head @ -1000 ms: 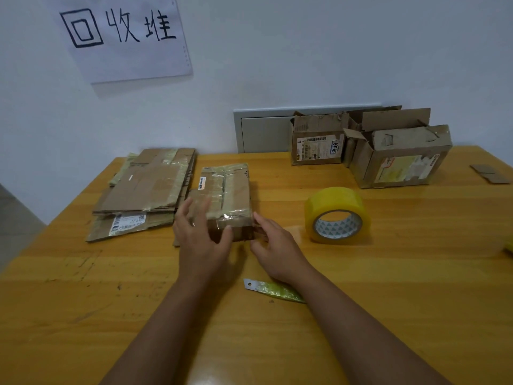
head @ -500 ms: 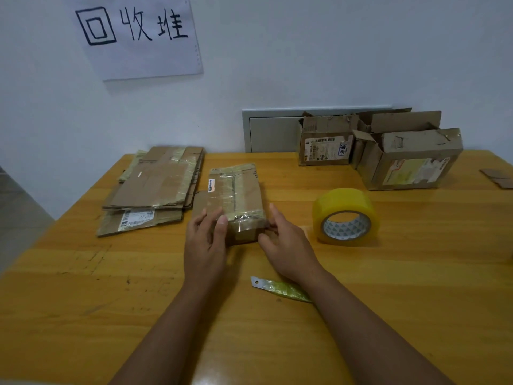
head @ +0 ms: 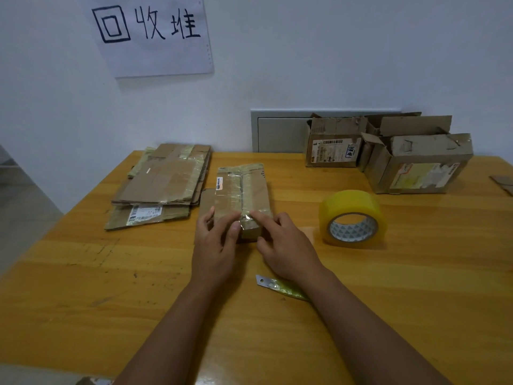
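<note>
On my feed both grips are on the taped box [head: 244,187], which lies flat on the table [head: 83,273] just right of the stack of flattened cardboard [head: 163,179]. The left grip [head: 215,243] is grasping the box's near left corner, fingers over the top and thumb beside the crumpled tape end. The right grip [head: 287,245] holds the near right corner, forefinger laid along the top edge and thumb against the near face, with the other fingers curled. A yellow tape roll [head: 352,218] stands to the right, apart from the box. A small blade [head: 274,284] lies on the table under my right wrist. Two opened cartons [head: 416,165] sit against the wall.
</note>
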Action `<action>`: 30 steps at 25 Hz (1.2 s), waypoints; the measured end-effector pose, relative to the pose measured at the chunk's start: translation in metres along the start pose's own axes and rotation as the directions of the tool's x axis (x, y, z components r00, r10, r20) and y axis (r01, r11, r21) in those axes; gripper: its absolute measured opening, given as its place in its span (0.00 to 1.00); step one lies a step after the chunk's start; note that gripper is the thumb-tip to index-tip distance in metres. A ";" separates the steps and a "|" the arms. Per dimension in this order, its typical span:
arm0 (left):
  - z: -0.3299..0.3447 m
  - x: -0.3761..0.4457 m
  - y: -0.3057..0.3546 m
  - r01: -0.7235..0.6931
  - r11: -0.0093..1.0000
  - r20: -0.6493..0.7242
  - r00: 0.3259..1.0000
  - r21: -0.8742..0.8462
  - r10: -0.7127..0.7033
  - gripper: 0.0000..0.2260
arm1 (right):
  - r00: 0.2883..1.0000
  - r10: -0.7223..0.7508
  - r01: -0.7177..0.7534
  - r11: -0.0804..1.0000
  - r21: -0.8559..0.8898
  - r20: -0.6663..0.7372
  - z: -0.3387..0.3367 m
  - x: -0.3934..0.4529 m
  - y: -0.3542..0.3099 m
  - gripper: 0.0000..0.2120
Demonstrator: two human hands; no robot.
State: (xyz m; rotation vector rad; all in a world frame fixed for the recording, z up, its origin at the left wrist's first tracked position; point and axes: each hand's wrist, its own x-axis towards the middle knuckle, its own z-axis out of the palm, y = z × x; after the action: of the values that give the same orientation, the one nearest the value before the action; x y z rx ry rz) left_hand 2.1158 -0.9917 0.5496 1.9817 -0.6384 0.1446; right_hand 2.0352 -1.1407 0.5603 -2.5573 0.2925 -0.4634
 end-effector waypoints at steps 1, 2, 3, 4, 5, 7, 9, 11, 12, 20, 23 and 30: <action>0.000 0.000 0.001 0.018 1.000 -0.004 1.000 -0.010 -0.018 0.12 | 1.000 -0.001 0.001 1.000 0.001 0.002 0.000 0.000 0.000 0.26; 0.000 0.000 0.003 0.035 0.999 -0.011 0.999 -0.022 -0.035 0.12 | 1.000 -0.003 0.003 1.000 -0.001 0.004 0.001 -0.001 0.001 0.26; 0.000 0.000 0.003 0.044 0.998 -0.021 0.999 -0.033 -0.045 0.11 | 1.000 -0.007 0.007 1.000 -0.008 0.007 0.002 -0.001 0.001 0.26; 0.000 0.000 0.004 0.049 0.998 -0.030 0.998 -0.043 -0.051 0.11 | 1.000 -0.011 0.011 1.000 -0.016 0.009 0.002 -0.002 0.002 0.27; 0.000 0.001 0.004 0.055 0.997 -0.037 0.998 -0.051 -0.057 0.09 | 1.000 -0.012 0.013 1.000 -0.025 0.012 0.002 -0.002 0.003 0.27; 0.000 0.003 0.003 0.071 0.995 -0.046 0.996 -0.064 -0.074 0.07 | 1.000 -0.010 0.010 0.999 -0.031 0.012 0.002 -0.003 0.004 0.27; -0.001 0.004 0.002 0.078 0.994 -0.047 0.996 -0.071 -0.082 0.07 | 1.000 -0.010 0.010 1.000 0.000 0.007 0.002 -0.004 0.003 0.28; -0.002 0.004 0.000 0.080 0.994 -0.037 0.996 -0.080 -0.083 0.08 | 1.000 0.003 -0.003 0.997 0.079 -0.009 0.001 -0.003 0.003 0.28; -0.002 0.004 0.000 0.077 0.993 -0.035 0.996 -0.085 -0.081 0.08 | 1.000 0.016 -0.013 0.994 0.112 -0.023 0.001 -0.001 0.003 0.27; 0.000 0.010 -0.004 0.018 0.998 -0.115 0.993 0.068 -0.010 0.07 | 0.997 0.029 -0.034 0.997 -0.070 -0.078 -0.001 0.018 0.000 0.16; -0.006 0.008 -0.009 0.004 0.999 -0.028 1.000 -0.037 -0.005 0.09 | 0.997 -0.014 0.011 0.999 -0.045 -0.078 -0.002 0.016 0.006 0.16; -0.013 0.011 -0.017 0.011 0.993 0.032 0.999 -0.120 -0.007 0.15 | 0.992 -0.050 0.054 0.998 0.037 -0.114 0.001 0.016 0.012 0.16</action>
State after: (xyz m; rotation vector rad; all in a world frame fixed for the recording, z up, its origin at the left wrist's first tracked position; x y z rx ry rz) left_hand 2.1361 -0.9790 0.5464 1.8739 -0.6439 0.0681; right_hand 2.0487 -1.1544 0.5572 -2.5088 0.2549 -0.6289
